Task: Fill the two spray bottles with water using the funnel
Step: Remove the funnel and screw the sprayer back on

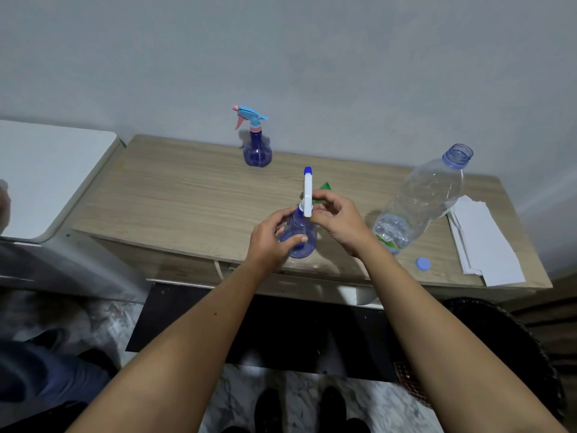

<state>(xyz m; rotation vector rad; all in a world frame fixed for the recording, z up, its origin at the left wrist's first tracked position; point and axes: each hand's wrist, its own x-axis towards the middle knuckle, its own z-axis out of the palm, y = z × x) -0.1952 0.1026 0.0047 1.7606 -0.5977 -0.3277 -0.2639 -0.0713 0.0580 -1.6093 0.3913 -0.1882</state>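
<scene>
A blue spray bottle [300, 237] stands near the front edge of the wooden table [175, 195], and my left hand [271, 237] grips its round body. My right hand [338, 218] pinches the white spray head [308, 195] at the bottle's neck. The green funnel [324, 189] lies behind my right hand, mostly hidden. A second blue spray bottle [257, 148] with a light-blue and pink head stands at the back by the wall. A large clear water bottle [421, 198] stands uncapped to the right, with little water in its bottom.
A blue bottle cap [423, 264] lies near the table's front right edge. White papers [484, 242] are stacked at the right end. A white surface [46, 173] adjoins the table on the left. A dark round object [515, 354] sits low at the right.
</scene>
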